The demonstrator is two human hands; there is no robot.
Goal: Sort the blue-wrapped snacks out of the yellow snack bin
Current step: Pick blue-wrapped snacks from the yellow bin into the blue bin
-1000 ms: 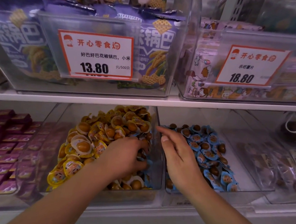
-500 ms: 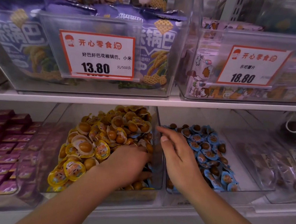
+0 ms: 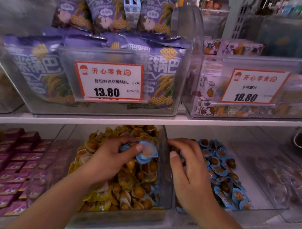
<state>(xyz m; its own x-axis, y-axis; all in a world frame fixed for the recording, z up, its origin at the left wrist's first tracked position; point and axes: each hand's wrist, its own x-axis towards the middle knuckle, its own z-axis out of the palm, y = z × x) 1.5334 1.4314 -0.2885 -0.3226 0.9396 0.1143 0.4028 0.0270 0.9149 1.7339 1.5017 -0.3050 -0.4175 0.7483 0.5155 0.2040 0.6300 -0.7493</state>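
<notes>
A clear bin on the lower shelf holds a heap of yellow-wrapped snacks. Above that heap my left hand grips a few blue-wrapped snacks between thumb and fingers. To the right stands a second clear bin with a pile of blue-wrapped snacks. My right hand rests on the left part of that pile, fingers curved and spread; whether it holds anything I cannot see.
Pink boxed snacks fill the lower shelf at left. More clear bins stand at right. The shelf edge runs just above the bins, with purple snack bags and price tags on the upper level.
My left hand has come up out of the front of the yellow bin holding blue-wrapped snacks. The view has tilted upward. My right hand has stayed on the blue pile.
</notes>
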